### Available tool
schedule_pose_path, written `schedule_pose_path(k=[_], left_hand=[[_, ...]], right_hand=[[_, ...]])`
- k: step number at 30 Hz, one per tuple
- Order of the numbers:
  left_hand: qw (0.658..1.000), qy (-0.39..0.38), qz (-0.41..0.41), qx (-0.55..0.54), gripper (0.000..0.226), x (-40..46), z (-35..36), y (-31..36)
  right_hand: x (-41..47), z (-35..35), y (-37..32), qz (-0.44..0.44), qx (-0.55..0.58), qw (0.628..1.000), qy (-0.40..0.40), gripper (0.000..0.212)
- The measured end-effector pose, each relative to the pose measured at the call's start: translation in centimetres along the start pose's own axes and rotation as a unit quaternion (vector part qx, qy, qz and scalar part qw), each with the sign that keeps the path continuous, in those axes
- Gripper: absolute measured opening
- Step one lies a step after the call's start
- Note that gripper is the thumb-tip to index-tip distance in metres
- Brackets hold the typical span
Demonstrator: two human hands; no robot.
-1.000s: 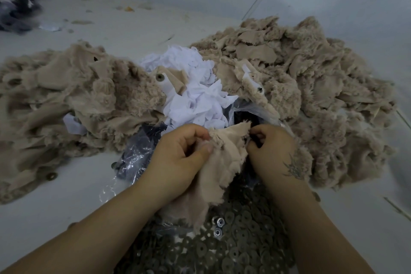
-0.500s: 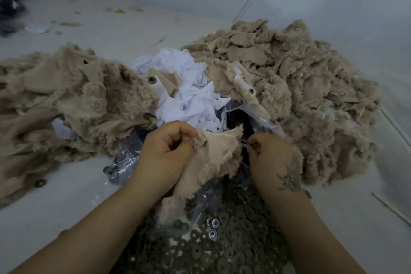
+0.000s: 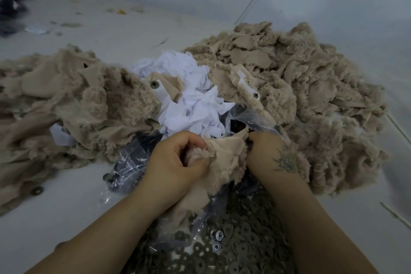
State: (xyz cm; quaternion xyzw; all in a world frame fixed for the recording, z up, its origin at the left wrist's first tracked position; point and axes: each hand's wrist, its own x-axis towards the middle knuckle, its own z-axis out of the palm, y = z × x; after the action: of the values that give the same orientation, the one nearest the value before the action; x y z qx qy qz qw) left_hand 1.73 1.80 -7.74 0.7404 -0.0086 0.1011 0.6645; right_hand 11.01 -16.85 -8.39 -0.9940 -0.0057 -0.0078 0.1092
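Fingers (image 3: 192, 140) of the left hand (image 3: 173, 162) curl over a beige fleece fabric piece (image 3: 224, 158) and pinch its left edge against the thumb. The right hand (image 3: 273, 158) grips the opposite edge with curled fingers whose tips are hidden in the cloth. The piece is held near the centre of the scene, above an open clear plastic bag (image 3: 131, 162) and a mass of grey ring-shaped metal discs (image 3: 240, 249), which lies nearest the viewer, between the forearms.

Behind the hands a heap of white cloth scraps (image 3: 191, 104) sits between two mounds of the same beige fleece: a left pile (image 3: 66, 104) and a larger right pile (image 3: 311, 87), the latter touching the right wrist. One loose grey disc (image 3: 36, 190) lies on the pale grey table surface (image 3: 55, 224) at the near left. A dark heap (image 3: 11, 2), blurred, occupies the far left corner.

The held piece shows a smooth woven backing on top, fuzzy pile along its ragged edges, and hangs crumpled below the left palm.
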Motion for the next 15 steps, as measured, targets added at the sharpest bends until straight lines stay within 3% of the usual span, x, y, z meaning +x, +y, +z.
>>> schedule_pose_path(k=[8, 15], left_hand=[[1.000, 0.017, 0.023, 0.010, 0.018, 0.3, 0.1, -0.6], [0.999, 0.014, 0.017, 0.029, 0.012, 0.4, 0.4, -0.9]], right_hand=[[0.5, -1.2, -0.8, 0.018, 0.059, 0.998, -0.019, 0.023], [1.4, -1.6, -0.9, 0.003, 0.004, 0.997, -0.078, 0.030]])
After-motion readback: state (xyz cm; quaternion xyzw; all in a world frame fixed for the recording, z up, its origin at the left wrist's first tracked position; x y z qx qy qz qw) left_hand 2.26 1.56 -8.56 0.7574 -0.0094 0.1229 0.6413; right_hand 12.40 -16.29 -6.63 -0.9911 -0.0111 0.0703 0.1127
